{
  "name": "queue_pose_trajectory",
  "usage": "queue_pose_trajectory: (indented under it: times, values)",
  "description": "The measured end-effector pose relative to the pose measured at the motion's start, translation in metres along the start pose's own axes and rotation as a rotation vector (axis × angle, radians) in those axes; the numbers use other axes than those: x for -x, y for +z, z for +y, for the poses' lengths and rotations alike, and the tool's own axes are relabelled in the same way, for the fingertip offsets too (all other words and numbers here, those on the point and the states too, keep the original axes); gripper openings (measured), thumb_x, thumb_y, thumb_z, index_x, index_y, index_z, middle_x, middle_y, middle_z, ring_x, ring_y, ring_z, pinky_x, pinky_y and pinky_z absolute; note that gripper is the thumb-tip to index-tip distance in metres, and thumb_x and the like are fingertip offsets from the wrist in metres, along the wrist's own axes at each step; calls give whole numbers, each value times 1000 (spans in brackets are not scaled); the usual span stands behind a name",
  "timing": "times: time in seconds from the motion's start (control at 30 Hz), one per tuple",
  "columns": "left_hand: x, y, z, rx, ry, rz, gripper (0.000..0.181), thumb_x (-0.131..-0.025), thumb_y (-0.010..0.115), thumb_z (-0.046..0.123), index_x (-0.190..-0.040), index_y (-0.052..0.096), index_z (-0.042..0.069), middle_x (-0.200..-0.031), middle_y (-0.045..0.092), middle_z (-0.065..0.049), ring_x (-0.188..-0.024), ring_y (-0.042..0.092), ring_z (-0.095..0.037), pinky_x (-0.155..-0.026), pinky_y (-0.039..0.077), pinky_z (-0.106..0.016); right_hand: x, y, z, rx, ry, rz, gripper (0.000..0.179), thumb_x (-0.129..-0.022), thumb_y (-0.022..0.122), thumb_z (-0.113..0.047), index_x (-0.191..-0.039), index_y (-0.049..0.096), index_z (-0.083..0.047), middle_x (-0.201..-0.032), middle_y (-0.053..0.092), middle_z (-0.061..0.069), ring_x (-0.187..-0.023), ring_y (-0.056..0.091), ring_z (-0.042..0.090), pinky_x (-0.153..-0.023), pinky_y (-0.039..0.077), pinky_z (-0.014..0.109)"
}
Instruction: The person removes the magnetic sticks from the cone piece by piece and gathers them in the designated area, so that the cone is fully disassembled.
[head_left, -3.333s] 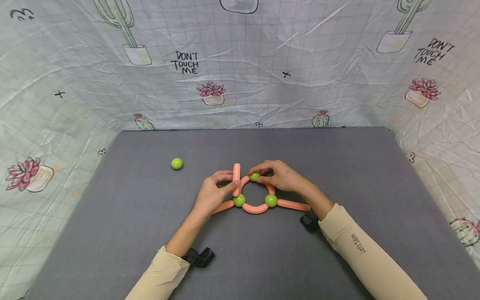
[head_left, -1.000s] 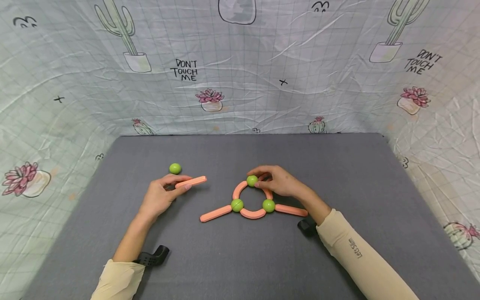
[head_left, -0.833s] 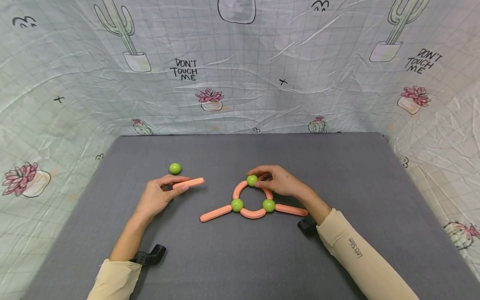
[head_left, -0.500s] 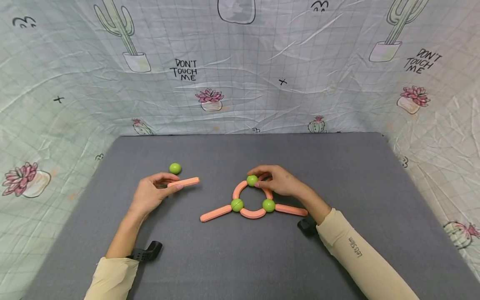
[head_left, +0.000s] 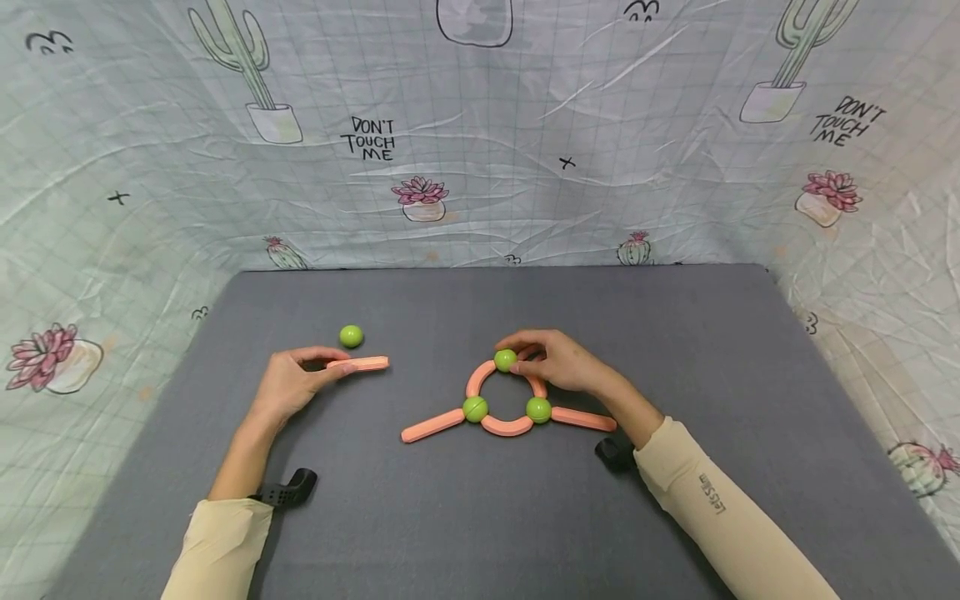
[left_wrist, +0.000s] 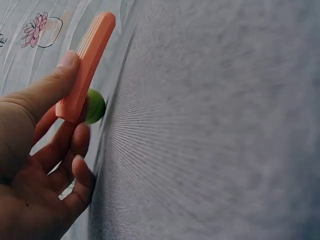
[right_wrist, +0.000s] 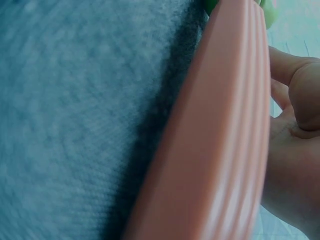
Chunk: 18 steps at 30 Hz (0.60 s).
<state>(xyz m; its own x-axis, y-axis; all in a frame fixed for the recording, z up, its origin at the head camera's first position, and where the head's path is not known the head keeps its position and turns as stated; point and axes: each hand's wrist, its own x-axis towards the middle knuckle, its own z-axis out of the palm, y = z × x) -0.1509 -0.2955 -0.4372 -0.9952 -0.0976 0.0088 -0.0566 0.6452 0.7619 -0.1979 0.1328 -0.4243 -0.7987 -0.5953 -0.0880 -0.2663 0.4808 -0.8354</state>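
In the head view my left hand pinches a straight orange magnetic rod between thumb and fingers. Close beyond it a loose green ball lies on the table; the left wrist view shows this ball behind the rod. My right hand pinches the top green ball of a ring. Curved orange rods link that ball to a left ball and a right ball. The fingers partly cover the right-hand curve.
One straight rod sticks out left from the ring, another right, towards my right wrist. The latter rod fills much of the right wrist view. A printed cloth stands behind the grey table.
My left hand has carried the straight rod from beside the ring to the left, near the loose ball, and turned it almost level. My right hand stays at the top ball.
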Motion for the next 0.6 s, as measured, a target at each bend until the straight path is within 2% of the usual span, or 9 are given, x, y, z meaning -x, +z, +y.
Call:
queue_pose_trajectory:
  times: [0.17, 0.33, 0.4, 0.6]
  values:
    - [-4, -4, -8, 19, 50, 39, 36, -86, 85, 47, -105, 82, 17, -94, 72, 23, -90, 60, 0, -78, 44, -15, -1, 1, 2, -4, 3, -1, 38, -101, 69, -12, -139, 67, -15, -131, 70, 9, -111, 68, 23, -94, 56, 39]
    - [-7, -10, -14, -4, 63, 34, 35, -87, 85, 45, -106, 83, 16, -94, 69, 25, -89, 60, 1, -78, 44, -15, -2, 1, 2, -20, 15, -4, 38, -101, 69, -12, -138, 68, -15, -131, 70, 7, -111, 68, 22, -95, 56, 40]
    - [-8, -12, -15, -29, 67, 28, 36, -86, 85, 47, -106, 83, 17, -97, 71, 21, -90, 59, 2, -79, 44, -16, -2, 2, 3, -23, 15, -2, 38, -101, 69, -11, -138, 68, -16, -132, 70, 7, -111, 67, 22, -95, 56, 40]
    - [-14, -13, -20, -87, 87, 0, 34, -86, 85, 47, -106, 83, 20, -109, 76, -1, -92, 59, 4, -82, 43, -19, -2, 2, 5, -9, 15, 6, 38, -101, 69, -11, -138, 68, -16, -132, 70, 6, -112, 67, 22, -96, 56, 41]
